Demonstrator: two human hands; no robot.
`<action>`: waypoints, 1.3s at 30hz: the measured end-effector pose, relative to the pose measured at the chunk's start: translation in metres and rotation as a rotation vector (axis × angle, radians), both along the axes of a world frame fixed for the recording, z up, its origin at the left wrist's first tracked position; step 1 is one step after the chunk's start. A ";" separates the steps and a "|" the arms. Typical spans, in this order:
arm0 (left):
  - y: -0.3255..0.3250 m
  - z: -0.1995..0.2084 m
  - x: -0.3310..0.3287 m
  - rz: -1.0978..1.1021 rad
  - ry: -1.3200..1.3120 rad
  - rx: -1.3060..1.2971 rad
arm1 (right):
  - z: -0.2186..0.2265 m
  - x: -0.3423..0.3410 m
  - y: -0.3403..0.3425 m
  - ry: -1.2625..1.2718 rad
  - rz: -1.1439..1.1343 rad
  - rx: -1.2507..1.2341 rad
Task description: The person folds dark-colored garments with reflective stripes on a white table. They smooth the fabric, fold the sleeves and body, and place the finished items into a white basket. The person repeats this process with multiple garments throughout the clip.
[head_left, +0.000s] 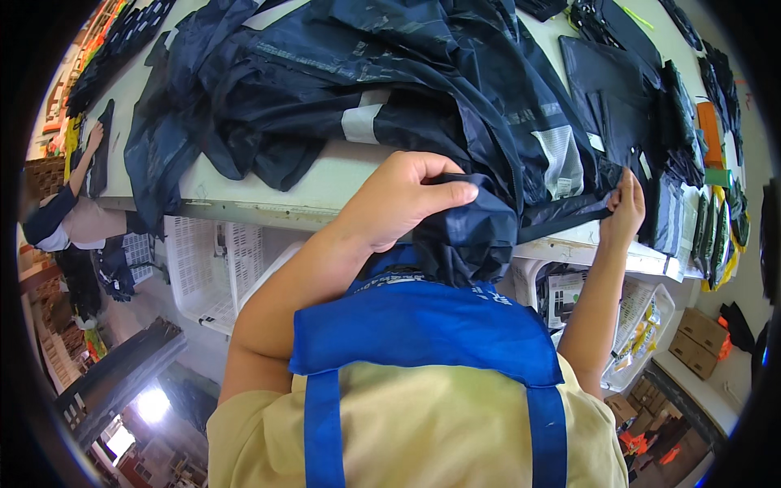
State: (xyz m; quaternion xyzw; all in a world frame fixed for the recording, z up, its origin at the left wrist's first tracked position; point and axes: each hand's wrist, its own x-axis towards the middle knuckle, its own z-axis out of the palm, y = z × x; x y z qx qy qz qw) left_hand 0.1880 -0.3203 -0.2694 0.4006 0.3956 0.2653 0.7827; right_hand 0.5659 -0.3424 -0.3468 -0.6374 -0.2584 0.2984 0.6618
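Dark navy garment of thin, shiny fabric (484,215): where does it lie in the head view?

Across the upper middle of the frame, among dark cloth heaped on the long white worktop (321,180); a bunched fold hangs over the front edge at the centre, above the bright blue cloth apron (423,333). How much of the heap is this one piece, I cannot tell

And the grip?

At the centre, the left hand (399,199) has thumb and fingers clamped on that bunched fold; right of centre, the right hand (625,207) pinches a narrow dark edge. A silver-grey rectangular patch (560,159) shows to the upper left of the right hand

Which step is in hand?

Judging by the cloth stretched between the hands, sorting out an edge and holding it extended

What does the next move call for?

Probably two firm pinches, the edge drawn straight and the loose fold laid flat, since such slippery fabric could slide off the worktop
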 end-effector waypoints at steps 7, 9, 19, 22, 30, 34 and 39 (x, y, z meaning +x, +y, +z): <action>0.000 0.011 0.002 0.016 -0.096 -0.066 | -0.073 0.212 -0.019 -0.232 -0.198 -0.372; 0.001 0.012 0.001 -0.027 -0.102 -0.066 | -0.087 0.205 -0.009 -0.885 -0.466 -0.906; -0.001 0.015 0.005 -0.038 -0.104 -0.020 | 0.085 -0.166 -0.006 -0.959 0.768 0.467; -0.001 0.015 0.006 -0.045 -0.034 0.066 | 0.086 -0.176 -0.010 -0.962 0.729 0.424; -0.013 0.026 0.014 0.020 0.152 0.404 | 0.097 -0.185 -0.019 -1.171 0.663 0.369; -0.017 0.026 0.014 0.014 0.188 0.453 | 0.099 -0.188 -0.031 -0.784 0.804 0.286; -0.020 0.032 0.013 0.007 0.165 0.360 | 0.098 -0.169 -0.036 -0.544 0.647 0.150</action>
